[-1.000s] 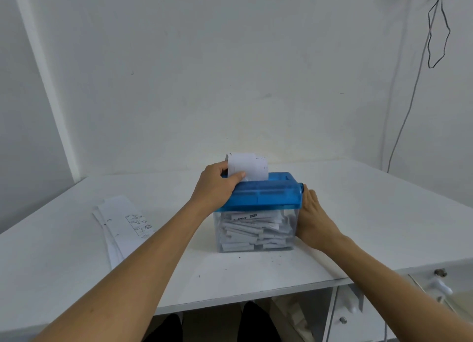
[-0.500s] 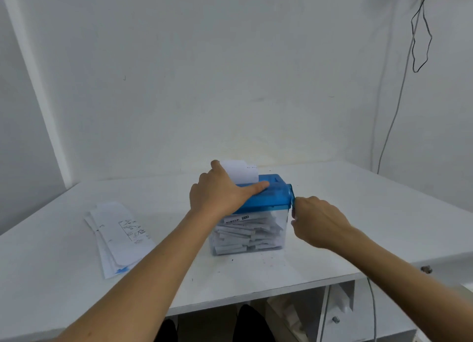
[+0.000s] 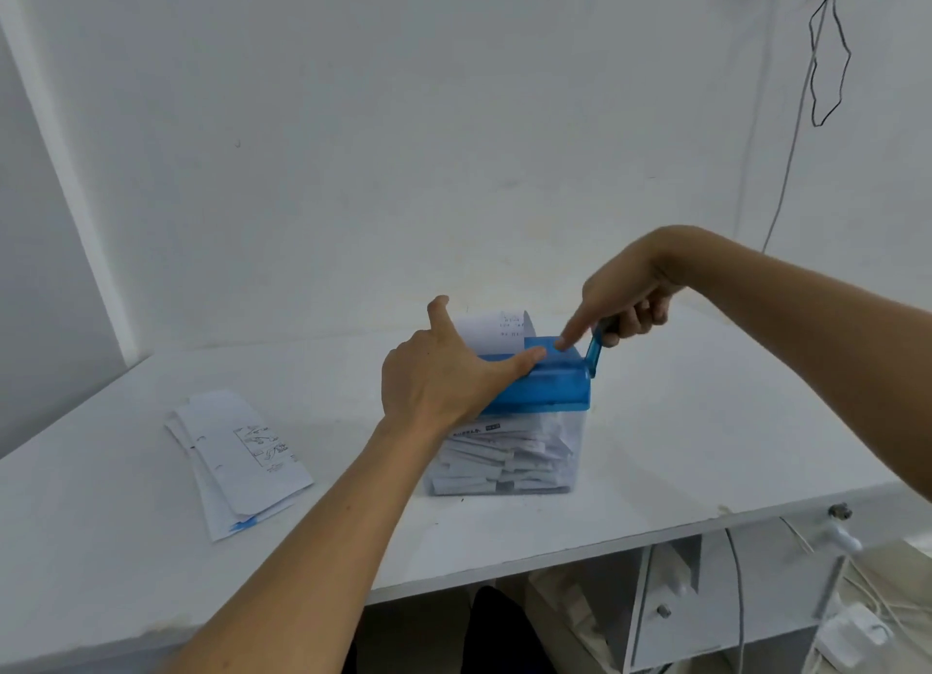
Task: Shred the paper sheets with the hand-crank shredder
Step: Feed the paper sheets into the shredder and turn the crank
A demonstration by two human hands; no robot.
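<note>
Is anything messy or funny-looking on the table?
Nothing is spilled or broken. The spare paper sheets lie in a crooked, fanned-out pile left of the shredder, and its clear bin is packed almost full of strips. The right hand grips the crank.

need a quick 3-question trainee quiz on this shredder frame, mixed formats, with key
1. Multiple choice: what does the right hand grip? A) the blue crank B) a pen C) a drawer knob
2. True or false: the clear bin under the blue lid is empty.
3. Fill in: the spare paper stack lies on the table to the person's ____ of the bin.
Key: 1 A; 2 false, it holds paper strips; 3 left.
</note>
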